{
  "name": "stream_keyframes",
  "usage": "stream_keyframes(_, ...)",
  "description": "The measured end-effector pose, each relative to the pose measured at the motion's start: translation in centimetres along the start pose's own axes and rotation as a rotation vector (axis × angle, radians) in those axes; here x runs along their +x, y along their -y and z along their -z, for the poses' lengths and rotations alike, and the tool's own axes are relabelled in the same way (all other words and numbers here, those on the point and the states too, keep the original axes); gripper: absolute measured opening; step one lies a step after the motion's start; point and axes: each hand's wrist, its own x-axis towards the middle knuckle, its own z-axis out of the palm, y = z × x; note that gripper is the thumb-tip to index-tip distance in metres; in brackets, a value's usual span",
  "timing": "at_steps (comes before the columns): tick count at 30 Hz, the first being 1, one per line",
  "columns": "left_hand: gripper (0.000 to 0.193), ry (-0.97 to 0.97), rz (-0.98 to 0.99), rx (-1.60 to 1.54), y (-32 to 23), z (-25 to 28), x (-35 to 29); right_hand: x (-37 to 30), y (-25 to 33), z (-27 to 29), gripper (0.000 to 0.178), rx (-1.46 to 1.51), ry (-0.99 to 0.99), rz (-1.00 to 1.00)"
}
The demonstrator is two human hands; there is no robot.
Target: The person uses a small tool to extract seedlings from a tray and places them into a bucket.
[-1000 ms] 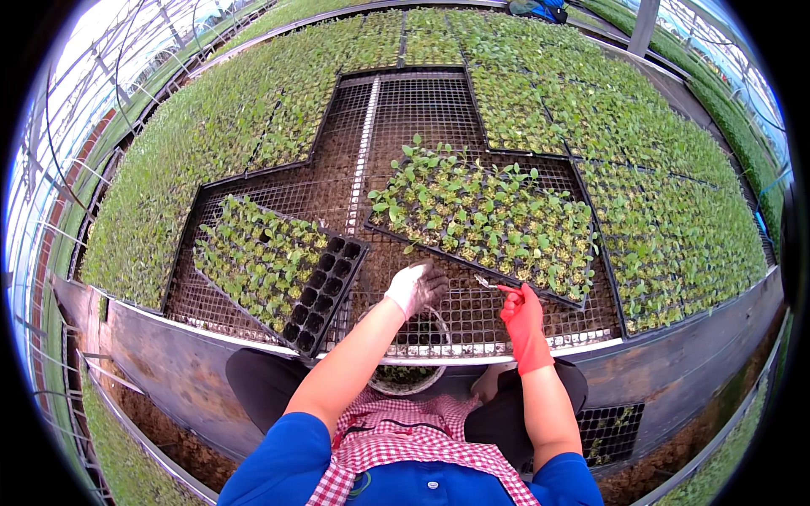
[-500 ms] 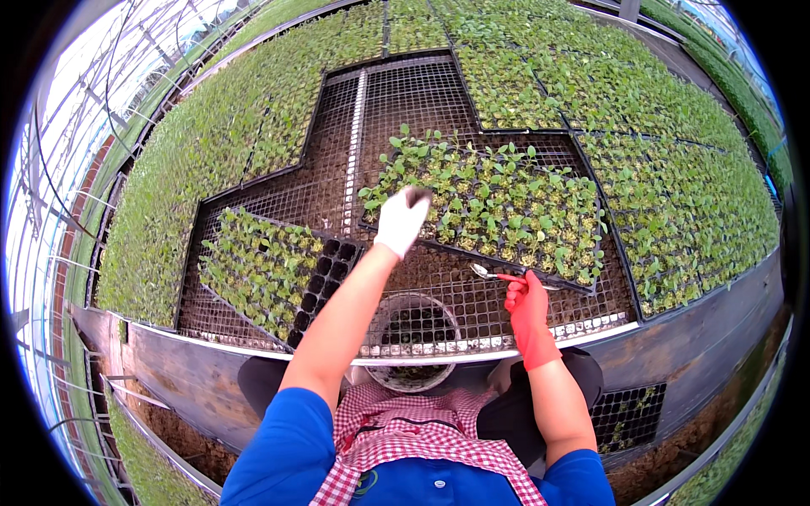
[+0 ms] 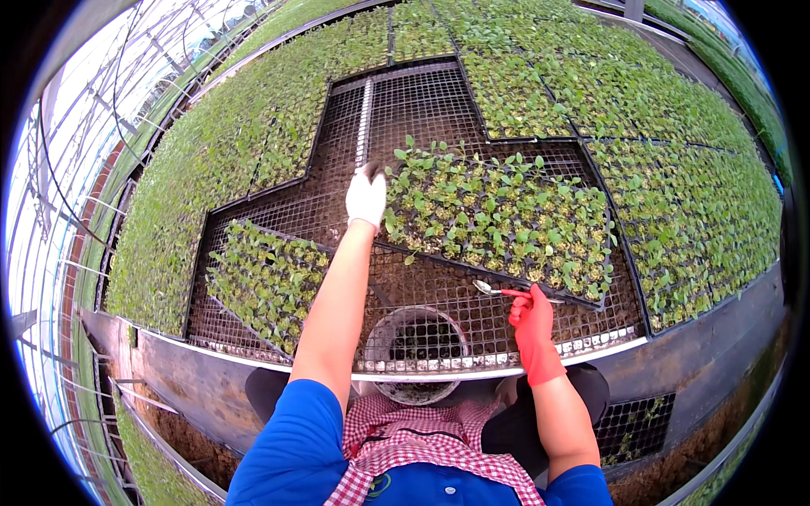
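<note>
My left hand (image 3: 366,199), in a white glove with dark fingertips, is beside the left end of a black tray of leafy seedlings (image 3: 498,211). Its fingers look curled together, and anything between them is hidden. My right hand (image 3: 531,322), in a red glove, is closed round the red handle of a spoon (image 3: 484,287), whose metal bowl points left just in front of the tray's near edge. A second seedling tray (image 3: 268,278) lies at the left on the wire mesh bench (image 3: 422,101), partly covered by my left forearm.
Seedling trays (image 3: 228,160) crowd the left, far and right sides of the bench. A round bucket (image 3: 460,341) stands below the mesh, between my knees. A white rail (image 3: 472,372) runs along the front. Another black tray (image 3: 637,426) is low at the right.
My left hand has swung left, from over the seedlings to the tray's left end. My forearm now hides the bare cells of the left tray. My right hand keeps the spoon in about the same place.
</note>
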Motion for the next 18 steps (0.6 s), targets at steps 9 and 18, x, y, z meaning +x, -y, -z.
stream_keyframes(9, 0.065, 0.442, 0.759, -0.104, 7.7, 1.9, 1.9, -0.6, 0.3, -0.4, 0.047, -0.063, 0.034, 0.058)
stream_keyframes(18, 0.026, 0.477, 0.668, -0.448, 11.0, 1.7, 1.7, -0.3, -0.2, -0.4, 0.046, -0.077, 0.032, 0.071)
